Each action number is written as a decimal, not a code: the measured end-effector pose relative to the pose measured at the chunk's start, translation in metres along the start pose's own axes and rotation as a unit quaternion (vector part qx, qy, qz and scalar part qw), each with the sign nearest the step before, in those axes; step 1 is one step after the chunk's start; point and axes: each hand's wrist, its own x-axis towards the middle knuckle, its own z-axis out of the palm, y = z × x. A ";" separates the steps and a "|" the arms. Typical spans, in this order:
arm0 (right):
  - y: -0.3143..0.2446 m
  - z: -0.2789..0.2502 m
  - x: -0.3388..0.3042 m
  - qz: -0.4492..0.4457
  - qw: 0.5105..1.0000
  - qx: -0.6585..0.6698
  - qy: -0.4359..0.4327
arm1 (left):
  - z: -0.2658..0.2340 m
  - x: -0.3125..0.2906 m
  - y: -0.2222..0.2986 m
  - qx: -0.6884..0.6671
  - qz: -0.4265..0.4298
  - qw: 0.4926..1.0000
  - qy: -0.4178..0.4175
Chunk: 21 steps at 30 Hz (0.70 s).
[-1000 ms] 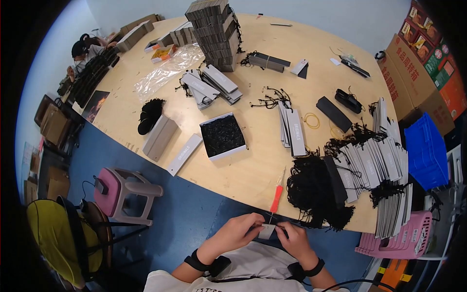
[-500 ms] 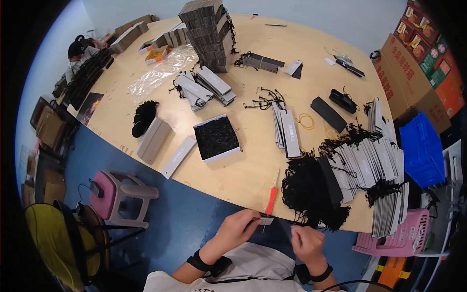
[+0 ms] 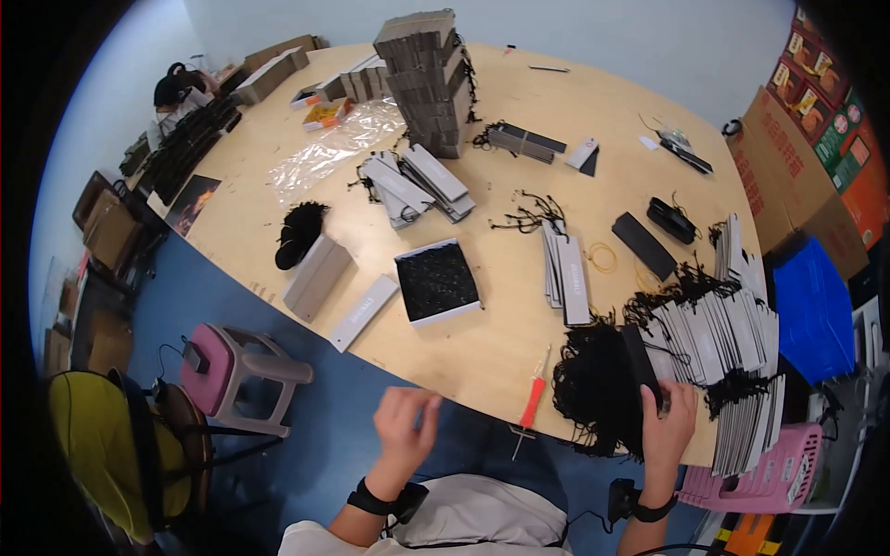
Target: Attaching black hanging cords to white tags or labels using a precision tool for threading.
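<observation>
My right hand (image 3: pixel 671 423) reaches over the table's near right edge, thumb and fingers around the near end of a dark hang tag (image 3: pixel 639 354). This tag stands between a heap of black cords (image 3: pixel 593 389) and a fanned row of light grey tags (image 3: pixel 700 335). My left hand (image 3: pixel 404 428) is raised in front of the table edge, fingers loosely bent and thumb apart, with nothing visible in it. Between my hands, a red-handled tool (image 3: pixel 533 403) with a thin metal shaft lies across the edge, its near end sticking out.
A white box of black fastener strings (image 3: pixel 438 283) sits mid-table, beside a single grey tag (image 3: pixel 364 313). Farther back rise tall bundled tag stacks (image 3: pixel 424 83). A pink-seated stool (image 3: pixel 222 375) stands left; a blue bin (image 3: pixel 814 310) and pink basket (image 3: pixel 756 473) stand right.
My right hand has moved right, from near the red-handled tool to the dark tag. My left hand has moved left, away from the tool, and the small light piece it pinched no longer shows.
</observation>
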 end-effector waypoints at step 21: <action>-0.040 -0.029 -0.047 -0.130 0.954 0.239 -0.126 | -0.035 0.037 -0.075 0.182 -0.126 0.965 0.142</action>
